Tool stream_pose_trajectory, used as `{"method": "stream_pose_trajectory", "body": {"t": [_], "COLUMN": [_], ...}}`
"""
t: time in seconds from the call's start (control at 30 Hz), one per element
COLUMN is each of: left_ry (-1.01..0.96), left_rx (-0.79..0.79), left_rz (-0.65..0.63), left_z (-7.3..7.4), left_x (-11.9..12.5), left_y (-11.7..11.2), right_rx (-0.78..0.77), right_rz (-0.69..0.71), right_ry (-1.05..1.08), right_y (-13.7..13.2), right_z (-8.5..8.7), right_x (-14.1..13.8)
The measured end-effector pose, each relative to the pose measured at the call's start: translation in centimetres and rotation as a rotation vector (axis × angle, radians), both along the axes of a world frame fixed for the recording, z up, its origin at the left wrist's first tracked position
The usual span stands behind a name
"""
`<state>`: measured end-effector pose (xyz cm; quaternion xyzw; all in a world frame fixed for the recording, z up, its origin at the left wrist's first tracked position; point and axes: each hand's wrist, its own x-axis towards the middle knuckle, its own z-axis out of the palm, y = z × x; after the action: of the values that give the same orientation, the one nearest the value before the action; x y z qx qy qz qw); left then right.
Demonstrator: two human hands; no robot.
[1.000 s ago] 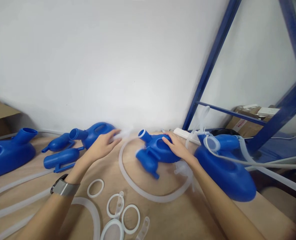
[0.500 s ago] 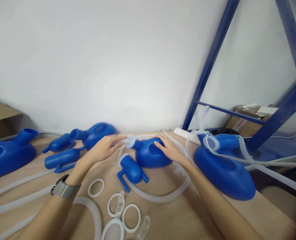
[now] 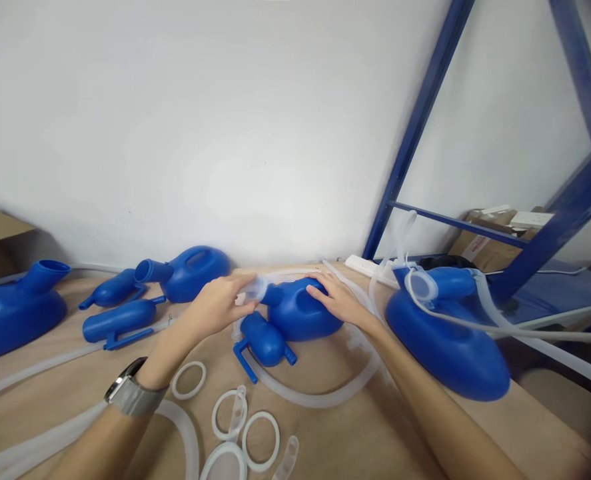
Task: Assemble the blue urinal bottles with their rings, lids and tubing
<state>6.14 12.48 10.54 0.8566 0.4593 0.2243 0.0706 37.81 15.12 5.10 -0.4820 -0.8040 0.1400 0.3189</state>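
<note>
A blue plastic urinal bottle point(image 3: 302, 320) lies on the brown table in front of me, its neck turned to the left. At its mouth sits a translucent cap point(image 3: 256, 288), pinched between the thumb and fingers of my left hand point(image 3: 219, 303). My right hand point(image 3: 336, 297) grips the bottle's top around the handle, part of which it hides. Just below the neck lies a small blue cylinder with an L-shaped arm point(image 3: 264, 340). A clear hose point(image 3: 320, 400) curves around the front of the bottle.
More blue bottles stand left point(image 3: 195, 273) and right point(image 3: 448, 343); the right one carries a blue cylinder and hoses. White rings point(image 3: 261, 441) and clear straps point(image 3: 288, 459) lie in front. A blue metal rack point(image 3: 418, 133) and white power strip point(image 3: 362, 265) are behind right.
My left hand has shifted and turned, its thumb now lower on the cap. The bottle has moved slightly left, and a hose at lower left has shifted. My right hand stays on the bottle.
</note>
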Motion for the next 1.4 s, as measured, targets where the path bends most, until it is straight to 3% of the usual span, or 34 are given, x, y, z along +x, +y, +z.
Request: {"method": "stream_pose_trajectory", "body": {"t": [0.2,0.47,0.73,0.87,1.2,1.4], "left_ry": [0.055,0.137,0.1,0.068,0.05,0.077], "left_rx": [0.074,0.129,0.163,0.147,0.071,0.109], "left_rz": [-0.058,-0.032,-0.129,-0.209,-0.23,-0.28], "left_z": [-0.2,-0.2,-0.4,-0.4,0.0,-0.1], "left_x": [-0.5,0.0,-0.2,-0.3,-0.3,-0.6], "left_y": [0.0,-0.3,0.2,0.3,0.5,0.8], "right_rx": [-0.042,-0.05,-0.041,-0.047,-0.053,-0.032], "right_rz": [0.028,0.034,0.058,0.074,0.073,0.062], "right_ry": [0.002,0.012,0.03,0.037,0.04,0.022], "right_y": [0.0,0.0,0.2,0.1,-0.3,-0.4], "right_z": [0.0,-0.1,-0.3,-0.1,0.2,0.4], "right_x": [0.3,0.4,0.5,0.5,0.4,0.4]}}
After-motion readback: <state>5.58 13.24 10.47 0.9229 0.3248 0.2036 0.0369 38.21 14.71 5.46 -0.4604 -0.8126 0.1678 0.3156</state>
